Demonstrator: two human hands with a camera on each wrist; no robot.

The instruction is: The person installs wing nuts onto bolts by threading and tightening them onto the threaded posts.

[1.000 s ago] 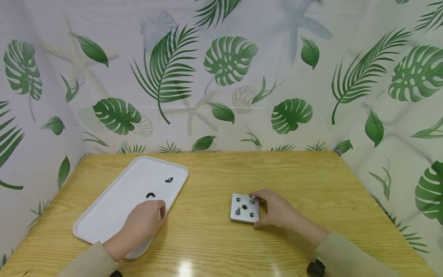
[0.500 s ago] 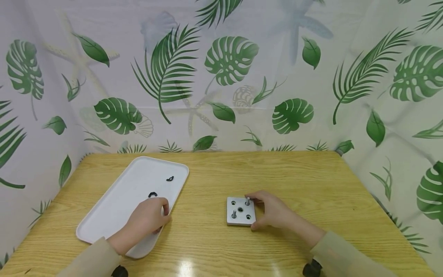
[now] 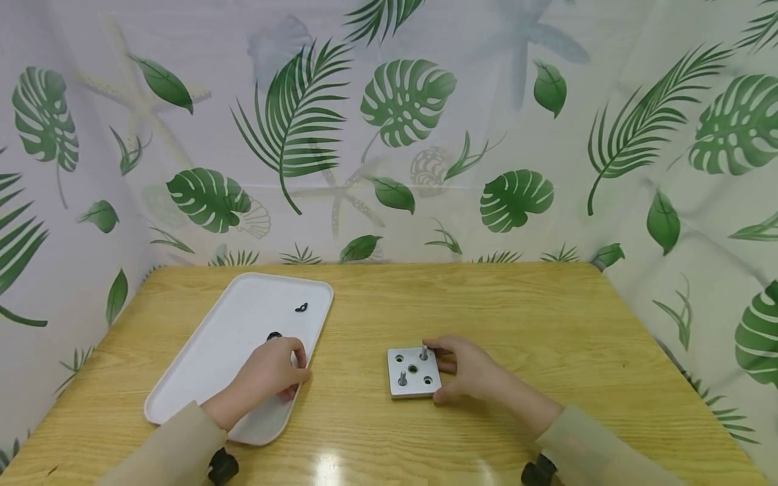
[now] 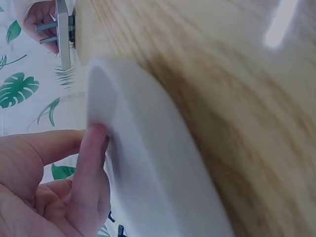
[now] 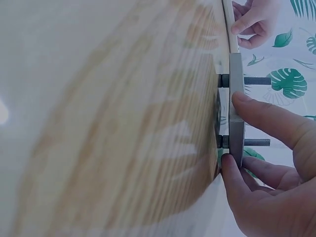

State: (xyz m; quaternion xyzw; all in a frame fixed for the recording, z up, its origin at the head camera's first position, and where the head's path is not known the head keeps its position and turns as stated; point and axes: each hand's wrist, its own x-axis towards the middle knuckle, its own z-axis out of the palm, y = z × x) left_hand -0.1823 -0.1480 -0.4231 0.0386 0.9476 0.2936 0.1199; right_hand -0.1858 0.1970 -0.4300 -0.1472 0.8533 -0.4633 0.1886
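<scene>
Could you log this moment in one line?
left hand: touches tray; right hand: grips metal plate; two bolts: upright; two black pieces: on tray

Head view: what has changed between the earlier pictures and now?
The right hand has moved the metal plate leftward. The left hand has shifted right, and the near end of the white tray has swung right too. The near black piece is now partly hidden by that hand; whether its fingers took anything is unclear. Unchanged: the right hand's grip and the plate's two upright bolts.
</scene>
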